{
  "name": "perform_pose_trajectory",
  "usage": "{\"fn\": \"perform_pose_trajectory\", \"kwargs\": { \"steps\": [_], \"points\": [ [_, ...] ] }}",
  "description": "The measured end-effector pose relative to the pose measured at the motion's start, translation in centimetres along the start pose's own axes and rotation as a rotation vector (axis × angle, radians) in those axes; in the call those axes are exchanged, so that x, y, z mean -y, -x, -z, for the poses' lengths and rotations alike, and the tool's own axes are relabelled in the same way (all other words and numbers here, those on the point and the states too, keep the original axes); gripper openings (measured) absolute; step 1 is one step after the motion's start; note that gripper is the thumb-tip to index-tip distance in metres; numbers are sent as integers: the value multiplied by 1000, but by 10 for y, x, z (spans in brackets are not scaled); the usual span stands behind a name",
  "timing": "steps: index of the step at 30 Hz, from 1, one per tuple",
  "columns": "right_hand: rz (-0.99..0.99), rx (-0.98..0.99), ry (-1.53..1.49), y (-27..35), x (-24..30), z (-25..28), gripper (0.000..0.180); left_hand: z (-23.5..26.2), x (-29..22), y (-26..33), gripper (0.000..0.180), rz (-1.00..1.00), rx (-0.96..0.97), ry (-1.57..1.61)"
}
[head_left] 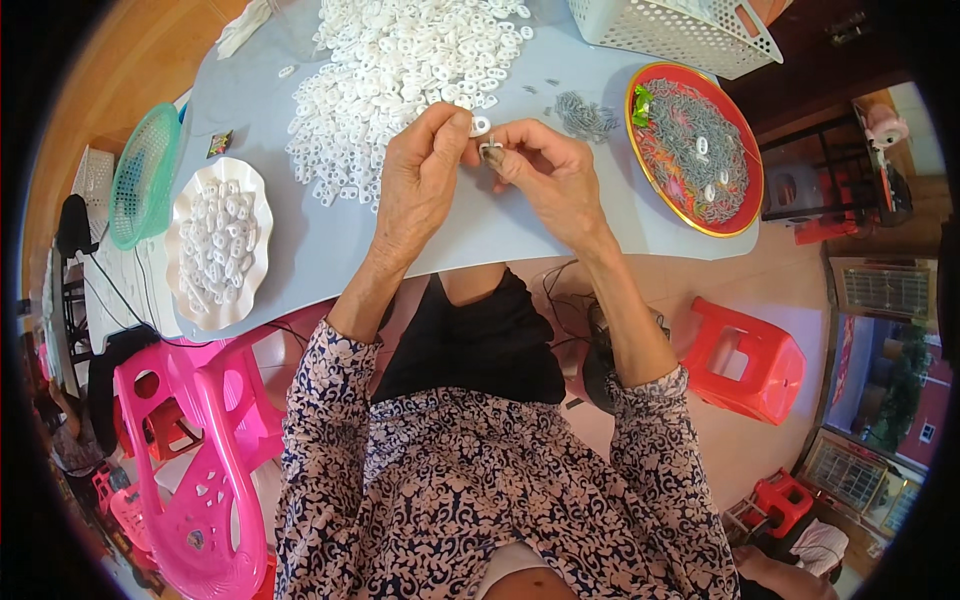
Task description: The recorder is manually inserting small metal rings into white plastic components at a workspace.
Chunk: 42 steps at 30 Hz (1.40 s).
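1. A pale grey-blue table (330, 250) is spread across the upper half of the frame.
2. A big heap of small white plastic pieces (400, 60) is piled at the upper centre of it.
3. A red round tray (745, 150) of thin grey metal parts is set at the upper right, with a white perforated basket (690, 30) above it.
4. A white scalloped plate (255, 285) with more white pieces is seen at the left, a green mesh basket (140, 180) beside it.
5. A pink chair (190, 450) at lower left and a red stool (750, 365) at right are shown on the pale tiled floor.
6. The left hand (415, 185) is pinched shut on a white ring piece (481, 125), at centre just below the heap.
7. The right hand (550, 175) is closed on a small grey metal part (492, 152), touching the left fingertips.
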State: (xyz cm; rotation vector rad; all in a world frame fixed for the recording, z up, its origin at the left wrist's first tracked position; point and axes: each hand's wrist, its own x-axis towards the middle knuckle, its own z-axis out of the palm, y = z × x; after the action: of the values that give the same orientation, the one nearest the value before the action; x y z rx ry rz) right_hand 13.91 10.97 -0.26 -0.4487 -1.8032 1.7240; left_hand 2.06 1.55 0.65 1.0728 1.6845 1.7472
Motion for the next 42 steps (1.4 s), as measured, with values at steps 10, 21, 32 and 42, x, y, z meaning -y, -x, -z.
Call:
{"fn": "perform_pose_trajectory", "kwargs": {
  "steps": [10, 21, 32, 42],
  "points": [
    [-68, 56, 29, 1, 7, -3, 7, 1, -4, -1, 26, 56, 39, 49],
    [-123, 52, 65, 0, 7, -3, 9, 4, -1, -3, 28, 40, 59, 4],
    [-134, 55, 65, 0, 6, -3, 10, 6, -3, -1, 24, -6, 60, -38],
    [-143, 54, -16, 0, 7, -2, 10, 6, -2, -1, 24, 27, 40, -23]
  ]
}}
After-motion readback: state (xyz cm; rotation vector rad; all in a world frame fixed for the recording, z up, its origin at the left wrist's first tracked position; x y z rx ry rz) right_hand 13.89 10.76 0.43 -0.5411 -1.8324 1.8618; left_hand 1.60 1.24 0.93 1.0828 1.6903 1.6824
